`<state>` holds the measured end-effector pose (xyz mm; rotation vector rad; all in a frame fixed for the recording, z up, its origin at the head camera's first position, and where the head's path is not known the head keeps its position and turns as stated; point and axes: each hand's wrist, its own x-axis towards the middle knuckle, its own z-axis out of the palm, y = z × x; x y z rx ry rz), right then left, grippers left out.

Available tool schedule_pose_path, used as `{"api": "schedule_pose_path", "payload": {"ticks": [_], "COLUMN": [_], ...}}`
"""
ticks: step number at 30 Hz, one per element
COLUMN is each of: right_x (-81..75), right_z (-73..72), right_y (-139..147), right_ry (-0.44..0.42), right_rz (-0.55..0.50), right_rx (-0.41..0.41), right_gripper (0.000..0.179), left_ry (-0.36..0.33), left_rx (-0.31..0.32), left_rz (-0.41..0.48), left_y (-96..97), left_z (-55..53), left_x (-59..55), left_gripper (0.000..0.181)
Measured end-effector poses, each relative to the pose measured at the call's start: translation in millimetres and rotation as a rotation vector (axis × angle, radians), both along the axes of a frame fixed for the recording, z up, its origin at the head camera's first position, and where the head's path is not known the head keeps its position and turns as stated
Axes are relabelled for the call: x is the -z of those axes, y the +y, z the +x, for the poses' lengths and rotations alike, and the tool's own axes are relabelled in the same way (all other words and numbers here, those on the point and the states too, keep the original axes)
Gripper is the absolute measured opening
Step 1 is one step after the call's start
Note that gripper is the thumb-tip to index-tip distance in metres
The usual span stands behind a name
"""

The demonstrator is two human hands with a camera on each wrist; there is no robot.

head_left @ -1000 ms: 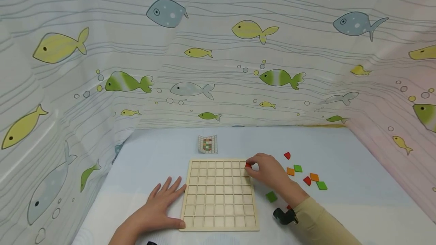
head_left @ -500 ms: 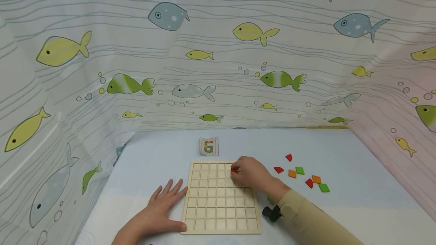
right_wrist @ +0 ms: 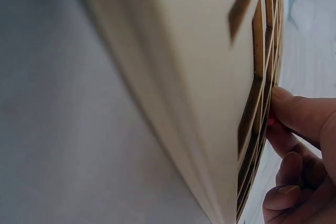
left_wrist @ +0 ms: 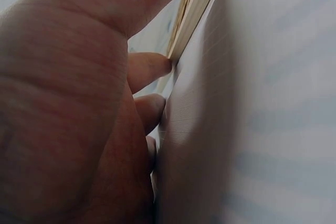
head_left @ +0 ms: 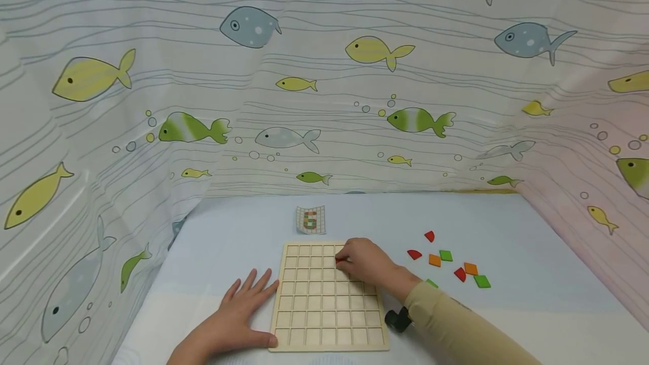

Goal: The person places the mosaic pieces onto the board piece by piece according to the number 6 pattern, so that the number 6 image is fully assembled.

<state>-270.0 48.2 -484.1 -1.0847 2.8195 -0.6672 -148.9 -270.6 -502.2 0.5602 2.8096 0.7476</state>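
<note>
A pale wooden grid board (head_left: 314, 303) with square cells lies on the table. My right hand (head_left: 366, 261) pinches a small red piece (head_left: 338, 261) between thumb and fingers over the upper right cells; in the right wrist view only a bit of the red piece (right_wrist: 271, 120) shows at the fingertips. My left hand (head_left: 235, 314) lies spread at the board's left side, with the thumb on the lower left corner and a fingertip touching the left edge. In the left wrist view its fingers (left_wrist: 149, 69) are near the board's side (left_wrist: 197, 14).
Behind the board lies a small card (head_left: 310, 220) with a coloured grid pattern. On the right are loose red quarter-round pieces (head_left: 429, 236), orange squares (head_left: 434, 260) and green squares (head_left: 481, 281). A fish-patterned curtain (head_left: 324, 100) stands behind and at both sides.
My right hand has moved left from the board's upper right corner, carrying the red piece further over the cells. The left hand has kept its place at the board's side.
</note>
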Motion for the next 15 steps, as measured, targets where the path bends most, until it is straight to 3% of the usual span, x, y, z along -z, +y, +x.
{"api": "schedule_pose_path", "payload": {"ticks": [10,15], "right_x": [1.1,-5.8], "right_z": [1.3,7.6], "right_y": [-2.6,5.8], "right_ry": [-0.04,-0.109], "right_rz": [0.006,-0.016], "right_rx": [0.035,0.083], "right_gripper": [0.02,0.029], "left_ry": [0.001,-0.007], "left_rx": [-0.006,-0.007], "left_rz": [0.003,0.001], "left_y": [-0.5,0.7], "left_z": [0.2,-0.3], "left_x": [0.3,0.9], "left_gripper": [0.108,0.108]}}
